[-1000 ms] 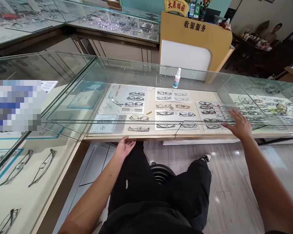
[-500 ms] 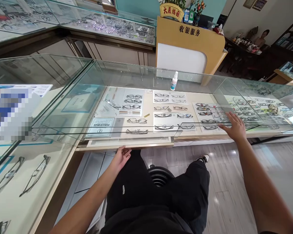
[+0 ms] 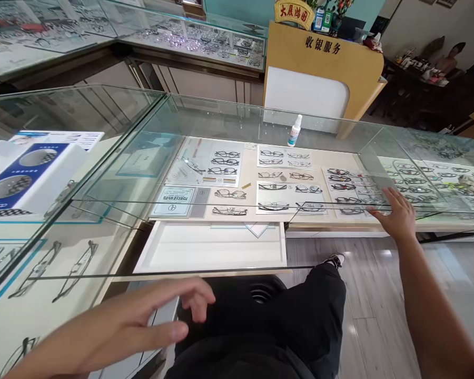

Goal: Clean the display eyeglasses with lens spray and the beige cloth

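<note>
Below the glass display case (image 3: 221,102), a white drawer (image 3: 209,250) is pulled out toward me. White sheets (image 3: 256,229) with thin blue edges show at its back right. My left hand (image 3: 118,323) hovers just in front of the drawer's front edge, holding nothing, with thumb and curved fingers apart. On the front edge of the glass top, my right hand (image 3: 398,216) lies with its fingers spread. Beneath the glass near it is a card with several eyeglass frames (image 3: 342,187).
A white spray bottle (image 3: 295,130) stands upright on the glass. To the left, another glass case holds eyeglasses (image 3: 77,268), with a blue and white box (image 3: 27,173) above. My black-clad legs (image 3: 316,316) are below the counter. A wooden cashier desk (image 3: 284,47) stands beyond.
The drawer has slid out from nearly closed to well open. My left hand has let go of its front edge and come back toward me. My right hand stays on the glass.
</note>
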A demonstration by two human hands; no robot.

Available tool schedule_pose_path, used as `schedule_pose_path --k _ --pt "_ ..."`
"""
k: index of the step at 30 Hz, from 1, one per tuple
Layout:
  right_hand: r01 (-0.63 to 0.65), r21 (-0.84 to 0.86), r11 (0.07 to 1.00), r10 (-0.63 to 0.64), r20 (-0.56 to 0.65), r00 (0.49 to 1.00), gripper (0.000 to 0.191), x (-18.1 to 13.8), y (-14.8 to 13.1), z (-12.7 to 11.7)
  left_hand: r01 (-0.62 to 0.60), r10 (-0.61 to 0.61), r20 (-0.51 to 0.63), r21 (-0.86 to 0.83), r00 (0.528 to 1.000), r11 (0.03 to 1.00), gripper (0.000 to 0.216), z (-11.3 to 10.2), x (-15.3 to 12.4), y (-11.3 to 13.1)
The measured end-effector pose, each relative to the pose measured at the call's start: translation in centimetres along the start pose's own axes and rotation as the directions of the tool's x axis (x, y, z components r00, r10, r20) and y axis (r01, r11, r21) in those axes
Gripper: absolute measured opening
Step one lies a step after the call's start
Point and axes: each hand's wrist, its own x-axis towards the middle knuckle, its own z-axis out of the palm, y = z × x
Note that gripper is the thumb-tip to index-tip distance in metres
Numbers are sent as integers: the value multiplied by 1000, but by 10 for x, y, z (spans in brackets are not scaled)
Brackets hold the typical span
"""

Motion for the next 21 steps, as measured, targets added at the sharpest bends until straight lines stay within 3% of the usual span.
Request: schedule_pose_path --k 3,4,6,9,12,14,18,21 --pt "-13 -1 1000 13 18 1000 94 1 1 0 -150 187 -239 166 953 975 49 -29 13 39" --pt "-20 -8 1000 20 36 999 96 3 1 -1 -205 295 -283 308 913 929 48 -39 26 47" --pt "-29 -34 999 32 97 995 102 5 -1 -5 -202 455 -369 553 810 808 45 -60 54 56" --pt "-46 -122 991 72 220 973 106 7 -21 -21 -145 655 -372 791 657 594 32 -85 90 57" --pt "-49 -256 965 139 344 928 83 -2 -68 -51 -131 709 -315 857 631 498 44 -101 112 45" --pt "29 -215 976 73 451 889 63 -13 -113 -74 -156 718 -284 864 635 479 55 -108 121 34" --pt "199 173 965 -264 639 722 53 -30 -207 -95 -213 765 -239 873 598 439 69 -112 132 17" --pt "227 313 922 -387 746 543 46 -31 -260 -77 -238 811 -185 899 555 367 82 -109 131 6"
